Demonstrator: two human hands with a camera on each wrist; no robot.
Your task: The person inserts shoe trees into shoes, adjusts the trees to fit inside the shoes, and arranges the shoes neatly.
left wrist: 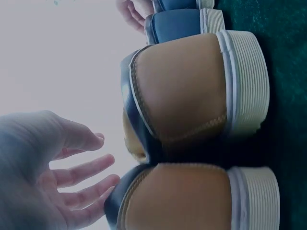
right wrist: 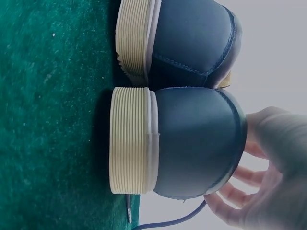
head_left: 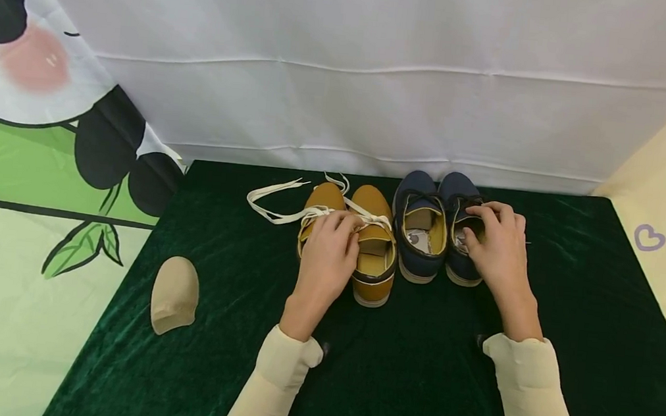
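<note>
Two tan shoes (head_left: 371, 287) with white laces (head_left: 276, 206) stand side by side, heels toward me. My left hand (head_left: 327, 254) is over the left one and hides much of it; in the left wrist view its fingers are loosely bent near the collar, gripping nothing visible. To their right stands a pair of navy shoes (head_left: 420, 265) with dark laces. My right hand (head_left: 500, 249) hovers over the opening of the right navy shoe (right wrist: 199, 143), thumb and fingers spread apart, with fingertips right at its collar in the right wrist view.
A beige rounded, shell-like piece (head_left: 175, 295) lies on the left part of the dark green velvet cloth (head_left: 400, 386). A white curtain (head_left: 347, 117) hangs right behind the shoes. Printed cloths flank the table on both sides.
</note>
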